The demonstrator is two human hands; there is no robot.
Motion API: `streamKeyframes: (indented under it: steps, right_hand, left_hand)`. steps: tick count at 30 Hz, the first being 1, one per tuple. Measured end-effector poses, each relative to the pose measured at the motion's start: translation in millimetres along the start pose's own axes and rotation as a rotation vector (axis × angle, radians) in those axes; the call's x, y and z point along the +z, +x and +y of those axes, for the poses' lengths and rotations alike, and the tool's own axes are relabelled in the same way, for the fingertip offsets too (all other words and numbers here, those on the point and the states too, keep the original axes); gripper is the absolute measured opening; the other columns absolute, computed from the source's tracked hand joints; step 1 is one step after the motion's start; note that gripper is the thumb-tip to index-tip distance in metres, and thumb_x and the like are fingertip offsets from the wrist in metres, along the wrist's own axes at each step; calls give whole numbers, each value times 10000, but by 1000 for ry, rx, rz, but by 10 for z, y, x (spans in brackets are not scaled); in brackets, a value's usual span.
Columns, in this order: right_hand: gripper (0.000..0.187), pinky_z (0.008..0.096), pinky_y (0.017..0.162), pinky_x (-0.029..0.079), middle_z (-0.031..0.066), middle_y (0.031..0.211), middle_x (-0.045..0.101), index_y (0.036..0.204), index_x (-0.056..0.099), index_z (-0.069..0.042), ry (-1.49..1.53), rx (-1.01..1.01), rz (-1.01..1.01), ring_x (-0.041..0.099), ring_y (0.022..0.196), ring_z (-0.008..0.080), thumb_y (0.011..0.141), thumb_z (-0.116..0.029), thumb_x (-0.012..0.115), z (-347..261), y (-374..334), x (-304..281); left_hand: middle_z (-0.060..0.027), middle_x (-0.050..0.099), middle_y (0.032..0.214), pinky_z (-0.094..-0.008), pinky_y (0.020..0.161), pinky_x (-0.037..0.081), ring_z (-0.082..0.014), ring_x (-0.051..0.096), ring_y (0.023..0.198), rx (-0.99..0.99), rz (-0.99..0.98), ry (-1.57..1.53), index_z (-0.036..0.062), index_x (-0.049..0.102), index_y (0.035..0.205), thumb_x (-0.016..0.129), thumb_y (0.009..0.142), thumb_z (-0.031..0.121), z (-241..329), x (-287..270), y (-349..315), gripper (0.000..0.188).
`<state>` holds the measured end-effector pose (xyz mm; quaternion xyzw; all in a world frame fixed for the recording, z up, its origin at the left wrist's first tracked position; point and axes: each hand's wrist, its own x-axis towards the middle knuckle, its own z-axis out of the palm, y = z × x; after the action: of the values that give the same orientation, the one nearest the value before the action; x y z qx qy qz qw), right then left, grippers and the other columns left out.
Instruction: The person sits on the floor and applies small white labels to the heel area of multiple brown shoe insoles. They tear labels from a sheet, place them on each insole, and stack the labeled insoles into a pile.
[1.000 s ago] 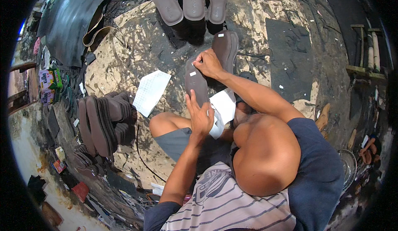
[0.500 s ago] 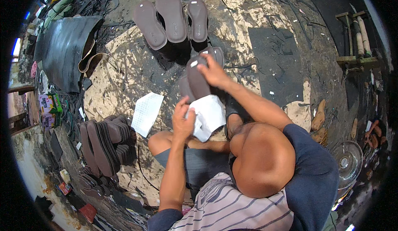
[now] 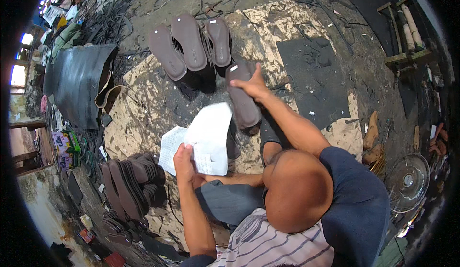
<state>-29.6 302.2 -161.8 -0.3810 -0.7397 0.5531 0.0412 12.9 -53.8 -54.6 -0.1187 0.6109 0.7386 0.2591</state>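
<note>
My left hand [image 3: 184, 165] pinches the lower left edge of a white paper sheet [image 3: 211, 130], holding it up above my bent leg. A second white sheet [image 3: 171, 145] shows partly behind it, covered with small marks. My right hand [image 3: 253, 86] is wrapped round a brown shoe sole [image 3: 242, 102], thumb on top and fingers round the far edge. The sole has a small white sticker at its toe end. Whether more soles lie under it in my grip, I cannot tell. Another dark sole [image 3: 233, 142] is mostly hidden behind the paper.
Brown soles stand in stacks [image 3: 190, 42] ahead, and more are piled [image 3: 122, 185] at the left. A dark flat sheet [image 3: 311, 82] lies to the right on stained cardboard [image 3: 268, 25]. A curved black sheet [image 3: 76, 85] is far left; a round fan guard [image 3: 407, 178] sits right.
The white sheet has moved left and up with my left hand, away from the sole. My right hand has shifted slightly right with the sole, which now sits beside the paper instead of above it.
</note>
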Motion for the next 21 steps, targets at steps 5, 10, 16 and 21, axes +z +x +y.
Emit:
streamKeyframes:
  steps: [5, 10, 16, 21]
  right_hand:
    - [1283, 553, 980, 487, 309, 1325, 567, 1640, 115, -48, -719, -286, 152, 592, 1173, 474, 703, -415, 911, -835, 41, -903]
    - [1213, 569, 1102, 397, 332, 1384, 498, 1653, 29, -23, -977, -403, 285, 515, 1273, 476, 816, -330, 851, 265, 387, -1207]
    - [1267, 582, 1145, 339, 316, 1539, 361, 1652, 2, -59, -236, -553, 459, 411, 1373, 493, 794, -363, 883, -170, 58, -1196]
    - [1209, 585, 1162, 320, 260, 1531, 402, 1653, 89, -119, -347, -463, 398, 399, 1418, 462, 783, -370, 890, 256, 73, -1262]
  left_hand:
    - [-92, 711, 1163, -332, 939, 551, -189, 690, 1061, 53, 76, -109, -29, 621, 1232, 569, 1029, 135, 179, -310, -274, 267]
    - [-4, 631, 948, -311, 746, 478, -123, 553, 842, 92, 196, 217, 8, 639, 1037, 555, 1017, 141, 111, -98, 14, 159]
    - [-76, 719, 1010, -335, 838, 569, -175, 700, 891, 70, -18, -170, 12, 648, 1067, 602, 1012, 113, 105, -263, 111, 124]
    - [-58, 717, 1008, -330, 792, 572, -158, 687, 849, 167, -84, -203, 4, 654, 1138, 632, 998, 109, 185, -13, 188, 177]
